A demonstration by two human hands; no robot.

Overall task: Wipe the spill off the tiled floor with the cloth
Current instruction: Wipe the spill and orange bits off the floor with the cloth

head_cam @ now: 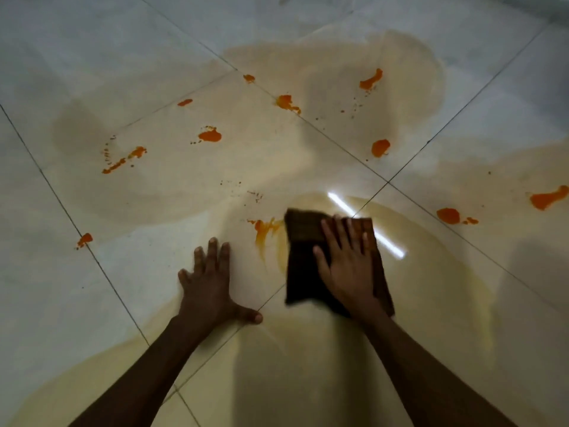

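Our right hand (346, 266) presses flat, fingers spread, on the dark folded cloth (303, 257). Our left hand (209, 282) lies open on the floor (77, 72), beside orange spill (264, 231) smears.

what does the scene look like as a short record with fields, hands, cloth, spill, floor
left hand: left hand flat on the tiled floor, fingers spread, holding nothing
right hand: right hand pressed flat on the cloth
cloth: dark brown, lying on the floor
spill: orange blobs scattered across several tiles, orange smear just left of the cloth
floor: pale glossy tiles, yellowish wet film around the hands
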